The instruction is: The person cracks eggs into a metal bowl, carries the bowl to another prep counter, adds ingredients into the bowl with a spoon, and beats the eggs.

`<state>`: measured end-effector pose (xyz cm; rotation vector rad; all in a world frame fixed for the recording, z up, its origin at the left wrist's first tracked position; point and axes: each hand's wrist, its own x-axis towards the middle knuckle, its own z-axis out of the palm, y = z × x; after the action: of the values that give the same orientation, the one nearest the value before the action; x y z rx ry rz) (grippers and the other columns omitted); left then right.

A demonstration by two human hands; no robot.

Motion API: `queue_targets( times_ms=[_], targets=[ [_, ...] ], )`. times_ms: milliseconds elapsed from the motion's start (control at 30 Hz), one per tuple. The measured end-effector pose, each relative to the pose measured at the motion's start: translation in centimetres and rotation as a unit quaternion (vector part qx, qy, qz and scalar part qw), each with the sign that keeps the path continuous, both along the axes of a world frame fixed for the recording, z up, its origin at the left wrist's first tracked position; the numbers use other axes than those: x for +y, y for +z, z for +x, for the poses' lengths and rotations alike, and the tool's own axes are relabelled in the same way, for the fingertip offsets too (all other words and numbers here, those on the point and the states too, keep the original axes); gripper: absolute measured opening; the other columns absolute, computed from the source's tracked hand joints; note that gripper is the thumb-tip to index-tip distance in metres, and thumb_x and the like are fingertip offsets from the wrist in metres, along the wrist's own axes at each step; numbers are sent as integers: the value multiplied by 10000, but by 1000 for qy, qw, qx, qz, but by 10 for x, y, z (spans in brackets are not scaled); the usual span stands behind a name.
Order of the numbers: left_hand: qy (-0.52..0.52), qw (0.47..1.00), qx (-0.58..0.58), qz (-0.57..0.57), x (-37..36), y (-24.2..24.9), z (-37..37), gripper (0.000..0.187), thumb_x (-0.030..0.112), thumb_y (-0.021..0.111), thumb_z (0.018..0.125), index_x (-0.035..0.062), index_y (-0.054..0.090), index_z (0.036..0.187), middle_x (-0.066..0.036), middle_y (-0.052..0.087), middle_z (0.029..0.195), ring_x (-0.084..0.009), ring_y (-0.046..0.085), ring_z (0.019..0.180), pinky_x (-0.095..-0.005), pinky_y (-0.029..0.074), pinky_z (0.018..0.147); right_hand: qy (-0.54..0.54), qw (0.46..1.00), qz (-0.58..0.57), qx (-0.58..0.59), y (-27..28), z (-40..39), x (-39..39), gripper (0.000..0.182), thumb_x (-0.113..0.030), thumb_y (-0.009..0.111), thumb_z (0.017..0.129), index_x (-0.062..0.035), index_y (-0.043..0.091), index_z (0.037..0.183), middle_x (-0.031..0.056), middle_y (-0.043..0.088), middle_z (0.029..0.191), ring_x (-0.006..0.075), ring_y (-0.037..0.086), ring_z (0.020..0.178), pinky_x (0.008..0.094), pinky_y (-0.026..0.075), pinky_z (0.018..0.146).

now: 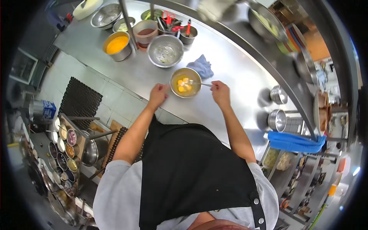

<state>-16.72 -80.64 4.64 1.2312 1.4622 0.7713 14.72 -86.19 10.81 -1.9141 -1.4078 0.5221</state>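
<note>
A small steel bowl (pixel 173 90) on the metal counter holds several raw egg yolks in clear egg white. My right hand (pixel 221 94) grips the handle of a fork (pixel 205 84), whose tines rest among the yolks. Just left of the bowl is my left hand (pixel 158 95), with its fingers curled in close to the rim and nothing visible in them. A crumpled blue-grey cloth (pixel 201 66) lies behind the bowl. Farther back stands a larger steel bowl (pixel 166 50) with wet residue inside.
A pot of orange-yellow liquid (pixel 117 45) stands at the back left, near a container with red-handled scissors (pixel 168 17). A shelf (pixel 264 57) overhangs the counter (pixel 230 46) on the right. Stacked steel bowls (pixel 277 119) sit beneath it. Ingredient tubs (pixel 71 137) line the left side.
</note>
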Motion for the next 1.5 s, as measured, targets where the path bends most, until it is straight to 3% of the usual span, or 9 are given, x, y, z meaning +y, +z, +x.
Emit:
queue_targets(
  times_ms=[67, 367, 467, 533, 633, 967, 1033, 1133, 1500],
  targets=[
    [45, 974, -194, -106, -18, 9, 36, 176, 136, 682, 932, 33, 543, 902, -57, 611, 756, -181, 662, 608, -315, 550, 537, 25, 995, -47, -90, -13, -10, -4, 226, -145, 649, 865, -66, 748, 1052, 200, 742, 932, 379, 718, 873, 451, 574, 816],
    [34, 983, -163, -78, -30, 13, 48, 179, -12, 647, 875, 43, 478, 853, -87, 606, 723, -184, 653, 551, -292, 556, 501, 96, 962, -233, -106, 7, -21, -26, 307, -300, 560, 941, -68, 756, 987, 168, 741, 1029, 386, 687, 1021, 493, 545, 900],
    [9, 982, -162, -94, -34, 11, 42, 175, -17, 648, 871, 39, 483, 858, -87, 607, 722, -186, 655, 558, -295, 563, 507, 111, 970, -199, -88, -26, -21, -51, 307, -282, 572, 939, -32, 747, 974, 180, 739, 972, 367, 701, 951, 482, 544, 861],
    [1, 979, -180, -92, -35, 13, 39, 176, -16, 652, 870, 38, 484, 857, -87, 607, 721, -184, 656, 559, -296, 565, 507, 27, 991, -105, 73, -33, -24, -64, 279, -266, 602, 945, -19, 731, 928, 92, 644, 684, 213, 620, 623, 398, 519, 622],
    [-17, 975, -196, -100, -40, 14, 35, 180, -8, 663, 870, 36, 490, 853, -85, 606, 719, -180, 659, 564, -296, 569, 509, 76, 968, -193, 140, -40, -40, -80, 273, -252, 600, 962, -8, 715, 924, 6, 537, 624, 113, 501, 532, 324, 452, 504],
    [-96, 969, -198, -115, -25, 9, 17, 183, 17, 685, 908, 36, 510, 855, -75, 611, 720, -167, 651, 565, -281, 562, 514, -128, 948, -148, 252, -44, -70, -110, 277, -224, 558, 965, -5, 727, 947, 62, 626, 679, 145, 593, 634, 325, 471, 599],
    [-102, 968, -199, -116, -22, 9, 18, 181, 17, 683, 910, 37, 512, 857, -79, 615, 725, -165, 651, 569, -277, 561, 517, -16, 944, -211, 253, -44, -71, -113, 270, -211, 552, 969, -5, 725, 947, 36, 592, 634, 124, 549, 557, 312, 443, 533],
    [-116, 968, -189, -118, -24, 12, 15, 174, 17, 680, 915, 36, 516, 864, -88, 627, 740, -163, 655, 585, -275, 565, 527, -112, 963, -78, 231, -56, -71, -113, 270, -212, 550, 972, -3, 720, 953, 18, 578, 619, 124, 525, 508, 324, 434, 498],
    [-129, 967, -192, -104, -33, 10, 13, 148, 9, 674, 923, 28, 531, 890, -97, 651, 772, -161, 670, 629, -279, 582, 563, -74, 927, -158, 332, -49, -91, -138, 269, -233, 555, 984, -8, 704, 983, 23, 570, 642, 124, 541, 523, 310, 464, 490]
  ],
)
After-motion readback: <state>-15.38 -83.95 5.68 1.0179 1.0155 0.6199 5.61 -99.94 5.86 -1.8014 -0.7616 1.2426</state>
